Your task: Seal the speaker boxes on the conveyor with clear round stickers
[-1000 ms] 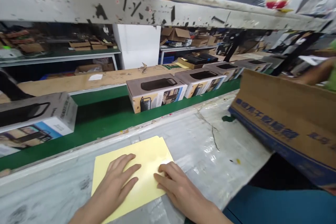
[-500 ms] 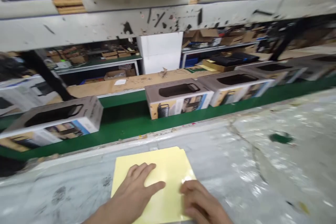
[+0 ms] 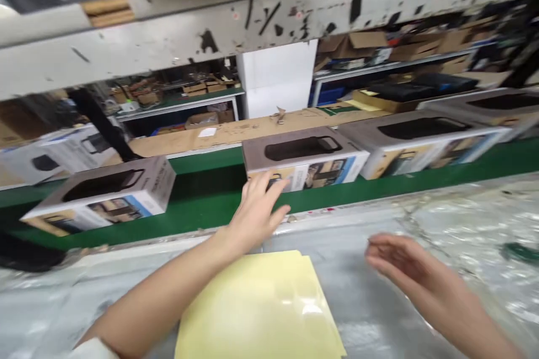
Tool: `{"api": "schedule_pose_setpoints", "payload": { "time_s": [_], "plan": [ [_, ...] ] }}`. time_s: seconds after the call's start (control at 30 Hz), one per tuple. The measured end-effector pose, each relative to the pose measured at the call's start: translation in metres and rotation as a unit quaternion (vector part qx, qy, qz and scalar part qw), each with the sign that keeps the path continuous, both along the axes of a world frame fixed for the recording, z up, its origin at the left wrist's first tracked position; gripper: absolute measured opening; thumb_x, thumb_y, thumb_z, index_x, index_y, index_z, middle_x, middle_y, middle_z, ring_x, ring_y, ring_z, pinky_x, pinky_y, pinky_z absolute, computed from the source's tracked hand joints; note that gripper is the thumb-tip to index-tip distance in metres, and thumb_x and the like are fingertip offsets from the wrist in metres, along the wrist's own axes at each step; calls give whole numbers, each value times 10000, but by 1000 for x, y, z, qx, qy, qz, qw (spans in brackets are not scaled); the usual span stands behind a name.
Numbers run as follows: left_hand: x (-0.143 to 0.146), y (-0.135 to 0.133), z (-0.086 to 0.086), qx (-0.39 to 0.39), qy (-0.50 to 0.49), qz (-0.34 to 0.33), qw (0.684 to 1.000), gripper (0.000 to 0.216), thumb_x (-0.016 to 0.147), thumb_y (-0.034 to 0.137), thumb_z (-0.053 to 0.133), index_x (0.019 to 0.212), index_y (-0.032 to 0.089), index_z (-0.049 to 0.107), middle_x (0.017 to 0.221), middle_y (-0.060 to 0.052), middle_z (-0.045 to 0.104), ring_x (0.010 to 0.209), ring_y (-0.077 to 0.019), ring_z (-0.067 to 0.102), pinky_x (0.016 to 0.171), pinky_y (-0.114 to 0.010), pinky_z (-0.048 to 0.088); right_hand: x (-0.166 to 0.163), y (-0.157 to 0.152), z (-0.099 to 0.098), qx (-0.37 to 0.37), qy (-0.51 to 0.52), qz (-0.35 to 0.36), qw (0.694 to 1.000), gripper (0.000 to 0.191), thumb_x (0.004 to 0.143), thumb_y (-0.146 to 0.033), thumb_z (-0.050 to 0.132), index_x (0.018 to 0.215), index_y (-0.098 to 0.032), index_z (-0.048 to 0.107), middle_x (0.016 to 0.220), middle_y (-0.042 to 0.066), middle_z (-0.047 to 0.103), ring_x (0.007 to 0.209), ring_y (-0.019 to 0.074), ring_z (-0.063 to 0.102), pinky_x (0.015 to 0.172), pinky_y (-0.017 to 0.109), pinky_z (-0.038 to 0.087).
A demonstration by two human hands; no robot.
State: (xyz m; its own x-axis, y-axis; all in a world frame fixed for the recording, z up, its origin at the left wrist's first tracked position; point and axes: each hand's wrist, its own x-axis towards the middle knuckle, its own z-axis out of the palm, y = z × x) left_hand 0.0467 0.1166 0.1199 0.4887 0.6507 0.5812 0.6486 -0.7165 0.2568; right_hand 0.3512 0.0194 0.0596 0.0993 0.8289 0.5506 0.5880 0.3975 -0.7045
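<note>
My left hand (image 3: 257, 210) reaches out over the near edge of the green belt, fingers spread, at the front left corner of a printed carton (image 3: 301, 151). Whether its fingertips touch the carton I cannot tell. My right hand (image 3: 404, 263) hovers above the bench to the right, slightly curled with thumb and fingers apart, and nothing shows in it. Between my arms, a stack of glossy yellow sheets (image 3: 261, 303) lies on the bench, partly covered by my left forearm.
More printed cartons stand on the green belt (image 3: 206, 196), one to the left (image 3: 109, 190) and others to the right (image 3: 425, 134). A scuffed white beam (image 3: 177, 39) crosses above the belt. Clear plastic film (image 3: 484, 235) covers the bench on the right.
Both hands have come off the yellow sheets. My left hand has moved forward to the middle carton, and my right hand has moved off to the right. The view has shifted a little.
</note>
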Motion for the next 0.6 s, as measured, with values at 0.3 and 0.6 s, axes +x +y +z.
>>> {"api": "schedule_pose_setpoints", "payload": {
  "time_s": [0.3, 0.6],
  "plan": [
    [92, 107, 17, 8, 85, 64, 994, 521, 913, 219, 729, 1402, 133, 572, 1516, -169, 543, 1441, -296, 482, 1203, -448, 392, -28, 122, 76, 141, -73, 54, 986, 284, 938, -514, 677, 998, -243, 618, 890, 49, 688, 792, 222, 679, 733, 385, 595],
    [79, 117, -3, 64, 80, 56, 993, 460, 977, 257, 637, 1420, 150, 573, 1497, -135, 567, 1420, -291, 513, 1157, -460, 445, -30, 189, 70, 204, -234, 94, 946, 87, 1013, -332, 556, 1033, -250, 577, 947, 68, 668, 864, 239, 647, 748, 393, 555]
  ]
}}
